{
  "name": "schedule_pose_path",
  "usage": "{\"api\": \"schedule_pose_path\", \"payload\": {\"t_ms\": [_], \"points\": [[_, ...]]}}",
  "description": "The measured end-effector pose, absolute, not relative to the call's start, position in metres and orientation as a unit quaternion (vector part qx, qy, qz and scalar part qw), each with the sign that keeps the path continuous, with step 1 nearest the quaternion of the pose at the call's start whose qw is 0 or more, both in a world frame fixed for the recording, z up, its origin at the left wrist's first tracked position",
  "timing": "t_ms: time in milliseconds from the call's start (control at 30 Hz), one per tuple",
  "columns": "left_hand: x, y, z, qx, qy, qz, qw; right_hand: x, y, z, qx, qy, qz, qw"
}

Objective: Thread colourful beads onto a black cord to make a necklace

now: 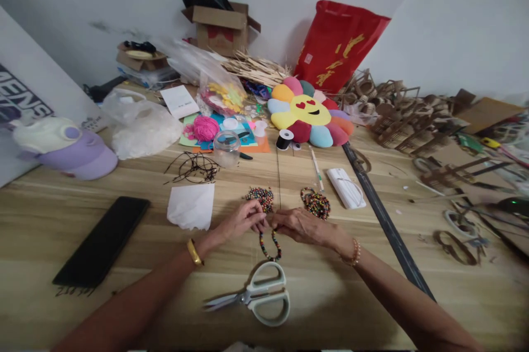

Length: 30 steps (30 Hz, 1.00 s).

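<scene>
Between my two hands hangs a loop of multicoloured beads, a bead string (270,253), its lower end on the wooden table. My left hand (243,217) pinches its left end with bent fingers. From the other side my right hand (300,225) closes on the right end, fingertips partly hidden. Just beyond my left fingers lies a pile of loose beads (260,196). A coiled heap of beaded strands (316,203) sits behind my right hand. Black cord runs from a spool (285,139) toward my hands. White-handled scissors (254,294) lie in front of me.
On the left are a black phone (103,239), crumpled white paper (190,206) and a purple cap (70,148). A glass jar (227,148), pink yarn (205,129) and a flower cushion (309,112) stand farther back. A white power bank (346,188) and a dark strip (388,225) are right.
</scene>
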<state>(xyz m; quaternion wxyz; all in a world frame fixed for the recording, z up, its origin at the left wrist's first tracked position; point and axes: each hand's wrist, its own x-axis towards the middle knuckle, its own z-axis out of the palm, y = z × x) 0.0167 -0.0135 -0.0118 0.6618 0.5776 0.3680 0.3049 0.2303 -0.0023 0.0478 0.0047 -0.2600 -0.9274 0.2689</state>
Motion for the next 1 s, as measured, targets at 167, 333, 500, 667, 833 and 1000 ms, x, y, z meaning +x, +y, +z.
{"api": "schedule_pose_path", "payload": {"t_ms": [167, 333, 500, 667, 833, 1000], "points": [[0.018, -0.014, -0.014, 0.583, 0.366, 0.314, 0.654, 0.23, 0.003, 0.043, -0.264, -0.913, 0.309, 0.029], [0.02, -0.014, -0.016, 0.608, 0.366, 0.34, 0.617, 0.23, 0.002, 0.039, -0.271, -0.917, 0.29, 0.044], [0.022, -0.014, -0.015, 0.603, 0.367, 0.348, 0.617, 0.229, -0.001, 0.033, -0.29, -0.902, 0.307, 0.087], [0.023, -0.015, -0.011, 0.587, 0.375, 0.352, 0.625, 0.228, -0.001, 0.029, -0.318, -0.869, 0.359, 0.12], [0.024, -0.016, -0.005, 0.597, 0.377, 0.347, 0.617, 0.228, 0.002, 0.025, -0.332, -0.84, 0.411, 0.128], [0.024, -0.016, -0.005, 0.619, 0.396, 0.343, 0.585, 0.229, 0.004, 0.019, -0.344, -0.798, 0.47, 0.153]]}}
